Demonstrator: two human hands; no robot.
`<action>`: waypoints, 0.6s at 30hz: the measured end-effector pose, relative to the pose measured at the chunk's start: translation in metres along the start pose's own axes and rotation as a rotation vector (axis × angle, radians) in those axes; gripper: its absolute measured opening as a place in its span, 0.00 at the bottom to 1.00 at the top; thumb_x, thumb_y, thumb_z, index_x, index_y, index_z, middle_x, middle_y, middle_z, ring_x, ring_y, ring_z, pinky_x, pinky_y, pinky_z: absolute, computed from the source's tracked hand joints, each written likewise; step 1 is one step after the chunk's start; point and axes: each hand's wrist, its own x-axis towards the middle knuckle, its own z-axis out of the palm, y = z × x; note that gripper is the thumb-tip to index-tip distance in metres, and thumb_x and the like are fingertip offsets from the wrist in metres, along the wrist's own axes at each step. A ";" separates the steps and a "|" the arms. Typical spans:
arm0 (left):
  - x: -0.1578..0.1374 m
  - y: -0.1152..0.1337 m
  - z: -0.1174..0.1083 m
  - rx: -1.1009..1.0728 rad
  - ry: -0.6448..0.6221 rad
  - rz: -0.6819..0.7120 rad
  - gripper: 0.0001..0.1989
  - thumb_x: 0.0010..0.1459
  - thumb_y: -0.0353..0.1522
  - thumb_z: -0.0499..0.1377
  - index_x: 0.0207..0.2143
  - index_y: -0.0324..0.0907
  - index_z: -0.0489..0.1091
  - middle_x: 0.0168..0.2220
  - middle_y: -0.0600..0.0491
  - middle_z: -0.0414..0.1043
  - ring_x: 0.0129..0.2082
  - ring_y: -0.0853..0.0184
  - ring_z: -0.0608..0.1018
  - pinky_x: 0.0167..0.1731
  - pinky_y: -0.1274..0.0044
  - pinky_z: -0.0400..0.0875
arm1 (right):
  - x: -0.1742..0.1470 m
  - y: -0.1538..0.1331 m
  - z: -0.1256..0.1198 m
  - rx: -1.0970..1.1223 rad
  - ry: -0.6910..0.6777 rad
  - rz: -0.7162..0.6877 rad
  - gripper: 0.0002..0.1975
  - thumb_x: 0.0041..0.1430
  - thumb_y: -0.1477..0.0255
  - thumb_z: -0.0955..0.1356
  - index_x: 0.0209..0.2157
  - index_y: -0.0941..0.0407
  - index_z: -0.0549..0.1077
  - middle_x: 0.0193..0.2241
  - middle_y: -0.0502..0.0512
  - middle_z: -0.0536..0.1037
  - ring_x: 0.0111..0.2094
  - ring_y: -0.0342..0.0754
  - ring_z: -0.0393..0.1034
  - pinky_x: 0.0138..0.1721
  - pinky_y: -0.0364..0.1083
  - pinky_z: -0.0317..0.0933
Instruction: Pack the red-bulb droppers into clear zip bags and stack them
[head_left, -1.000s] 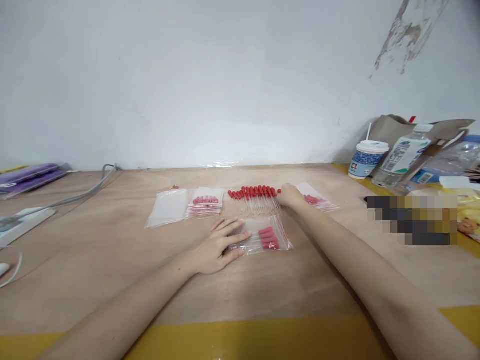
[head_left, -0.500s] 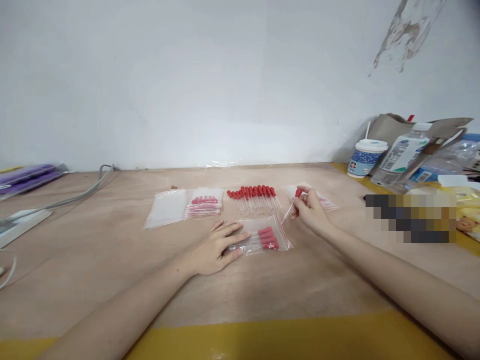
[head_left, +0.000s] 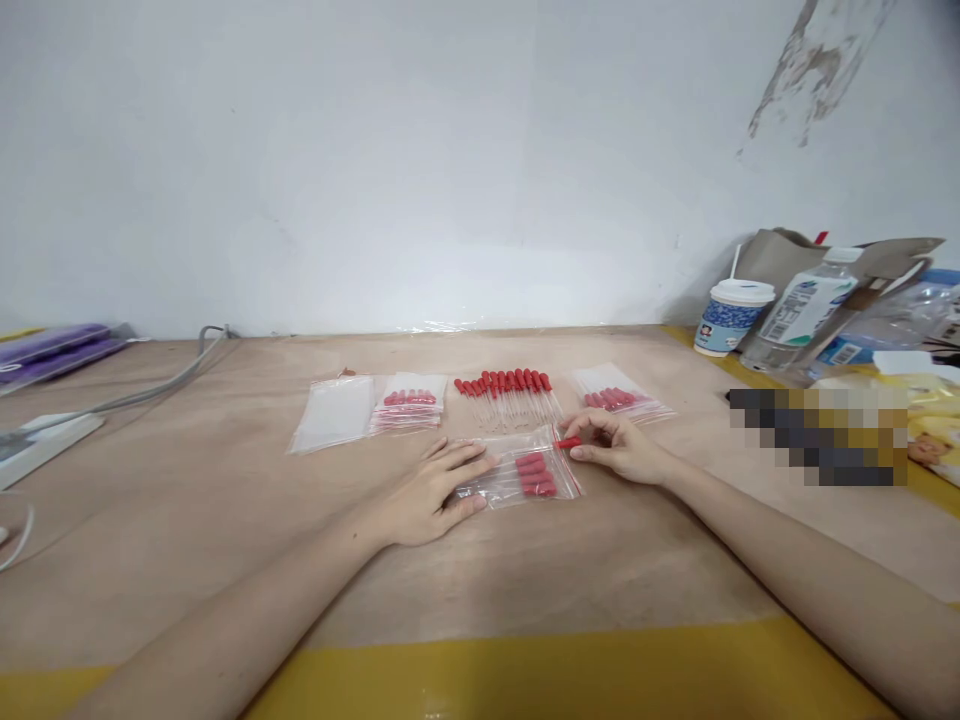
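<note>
A clear zip bag (head_left: 501, 485) lies flat on the table, its red-lined mouth facing right. Inside it are several droppers (head_left: 535, 474) with red bulbs. My left hand (head_left: 439, 492) rests on the bag's left part, fingers spread. At the mouth, my right hand (head_left: 616, 446) pinches one more dropper (head_left: 568, 442) by its red bulb; its clear stem points left into the bag's opening. Behind the bag lies a row of loose red-bulbed droppers (head_left: 517, 383), stems toward me.
Flat bags (head_left: 330, 415) lie at the left, beside a stack of filled bags (head_left: 409, 405). More filled bags (head_left: 616, 392) lie behind my right hand. A lidded cup (head_left: 731, 318) and a bottle (head_left: 806, 305) stand at the right. A grey cable (head_left: 161, 385) runs along the left.
My right hand has come down and left, bringing the dropper from a tilted position outside to lying level at the bag's mouth. My left hand stays on the bag.
</note>
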 end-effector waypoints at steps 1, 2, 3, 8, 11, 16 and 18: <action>0.000 0.000 0.000 0.002 -0.001 -0.001 0.24 0.64 0.42 0.46 0.60 0.48 0.51 0.61 0.49 0.51 0.61 0.62 0.53 0.59 0.61 0.43 | 0.001 0.000 -0.001 -0.021 -0.005 -0.033 0.10 0.48 0.64 0.70 0.31 0.55 0.72 0.38 0.55 0.74 0.41 0.48 0.67 0.44 0.49 0.59; 0.000 0.000 0.000 0.001 0.001 0.000 0.24 0.64 0.42 0.46 0.60 0.48 0.51 0.61 0.49 0.51 0.61 0.61 0.53 0.59 0.61 0.43 | 0.003 0.000 0.000 -0.040 -0.001 -0.054 0.10 0.48 0.64 0.70 0.31 0.55 0.73 0.37 0.55 0.75 0.40 0.48 0.68 0.44 0.49 0.59; 0.000 0.000 0.000 0.000 0.005 0.004 0.24 0.64 0.42 0.46 0.60 0.49 0.50 0.61 0.49 0.51 0.61 0.61 0.54 0.59 0.60 0.43 | 0.005 0.000 0.001 -0.061 0.008 -0.060 0.10 0.48 0.65 0.70 0.32 0.55 0.73 0.36 0.54 0.75 0.39 0.48 0.68 0.43 0.48 0.59; 0.000 -0.001 0.002 -0.014 0.018 0.019 0.24 0.64 0.41 0.46 0.61 0.50 0.50 0.62 0.50 0.50 0.61 0.60 0.53 0.59 0.59 0.43 | 0.011 0.002 0.013 -0.252 0.072 -0.026 0.11 0.51 0.64 0.68 0.36 0.52 0.76 0.34 0.52 0.77 0.35 0.47 0.68 0.39 0.48 0.60; 0.000 -0.003 0.003 -0.023 0.024 0.025 0.23 0.64 0.41 0.46 0.60 0.51 0.50 0.62 0.50 0.50 0.61 0.60 0.53 0.59 0.58 0.43 | 0.012 -0.001 0.020 -0.322 0.134 0.076 0.11 0.51 0.64 0.67 0.35 0.53 0.76 0.30 0.52 0.77 0.30 0.46 0.68 0.33 0.46 0.61; 0.001 -0.003 0.003 -0.021 0.019 0.026 0.22 0.64 0.40 0.46 0.60 0.52 0.51 0.62 0.51 0.49 0.61 0.59 0.54 0.58 0.58 0.42 | 0.012 -0.013 0.033 -0.237 0.239 0.252 0.10 0.47 0.65 0.69 0.27 0.57 0.73 0.23 0.52 0.75 0.23 0.44 0.66 0.25 0.44 0.60; 0.001 -0.003 0.003 -0.023 0.017 0.023 0.22 0.64 0.41 0.46 0.60 0.53 0.51 0.62 0.51 0.49 0.61 0.59 0.54 0.58 0.59 0.42 | 0.012 -0.015 0.036 -0.238 0.254 0.195 0.08 0.46 0.66 0.69 0.27 0.56 0.73 0.23 0.52 0.74 0.25 0.45 0.66 0.27 0.44 0.60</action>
